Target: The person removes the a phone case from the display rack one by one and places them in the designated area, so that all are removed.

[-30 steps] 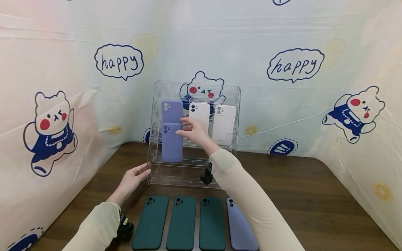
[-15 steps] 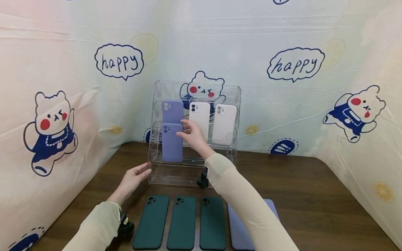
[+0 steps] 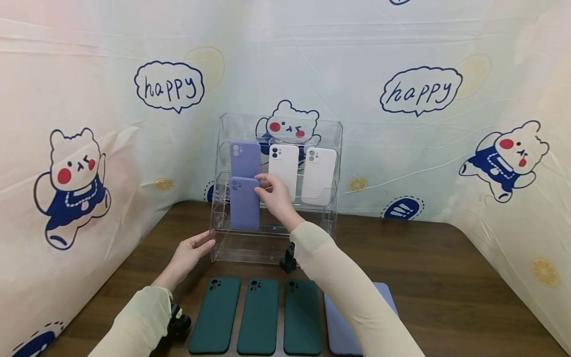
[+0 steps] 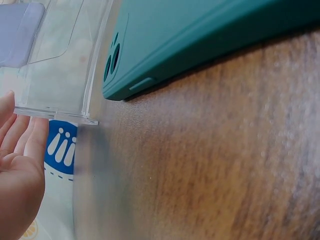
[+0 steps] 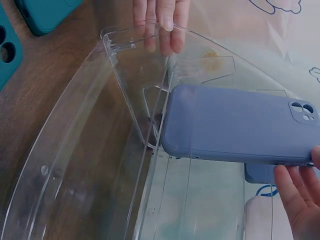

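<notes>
My right hand (image 3: 275, 196) pinches the upper right edge of a purple phone case (image 3: 245, 206), thumb in front. This case stands in a lower tier of a clear acrylic display rack (image 3: 250, 255), its bottom end behind the tier's clear lip in the right wrist view. Directly above it is another purple phone case (image 3: 245, 157) in the tier behind. My left hand (image 3: 189, 255) holds the rack's lower left side; in the left wrist view the thumb and fingers lie about the clear panel's edge. Two white phone cases (image 3: 283, 161) (image 3: 318, 176) stand upright to the right.
Three green phone cases (image 3: 214, 317) (image 3: 257, 317) (image 3: 302, 317) lie in a row on the brown wooden table (image 3: 446, 287), in front of the rack. Beside them lies a purple case (image 3: 341, 322), partly covered by my right forearm. A printed cloth (image 3: 357, 29) hangs around the table.
My right hand has shifted slightly down, and the top of the pinched purple case sits a little lower. The right forearm has moved left. My left hand has stayed on the rack.
</notes>
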Tool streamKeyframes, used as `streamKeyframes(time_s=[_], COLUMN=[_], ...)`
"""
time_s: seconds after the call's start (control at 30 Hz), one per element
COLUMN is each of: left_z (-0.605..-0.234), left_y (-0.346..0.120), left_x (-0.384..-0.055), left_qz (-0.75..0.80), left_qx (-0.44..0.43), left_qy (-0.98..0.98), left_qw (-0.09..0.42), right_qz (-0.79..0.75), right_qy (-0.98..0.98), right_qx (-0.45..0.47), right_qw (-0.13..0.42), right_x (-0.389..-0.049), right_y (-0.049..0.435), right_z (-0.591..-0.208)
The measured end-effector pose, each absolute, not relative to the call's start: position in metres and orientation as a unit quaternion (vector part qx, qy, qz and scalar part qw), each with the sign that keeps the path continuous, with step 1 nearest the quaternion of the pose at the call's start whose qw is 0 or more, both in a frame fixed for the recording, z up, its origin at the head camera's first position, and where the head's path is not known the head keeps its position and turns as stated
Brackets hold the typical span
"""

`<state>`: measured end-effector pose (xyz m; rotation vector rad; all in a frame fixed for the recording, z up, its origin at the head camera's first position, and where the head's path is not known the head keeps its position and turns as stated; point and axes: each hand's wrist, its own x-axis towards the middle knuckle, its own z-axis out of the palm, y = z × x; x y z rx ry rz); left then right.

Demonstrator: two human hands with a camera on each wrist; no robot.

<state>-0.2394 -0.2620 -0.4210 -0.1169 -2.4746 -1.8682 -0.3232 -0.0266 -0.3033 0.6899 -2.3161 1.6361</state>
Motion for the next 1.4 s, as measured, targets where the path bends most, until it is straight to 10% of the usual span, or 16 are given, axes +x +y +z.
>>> streamKeyframes(time_s=[1.4], left_z=[-0.420], left_y=[-0.261], left_x=[-0.239], left_qz=[-0.602], left_qx=[-0.032], left_qy=[-0.798], left_qw=[0.013], right_qz=[0.656], right_qy=[-0.727], right_qx=[0.186], right_qw=[0.075], right_x=[-0.276], right_y=[0.133], right_z=[-0.283])
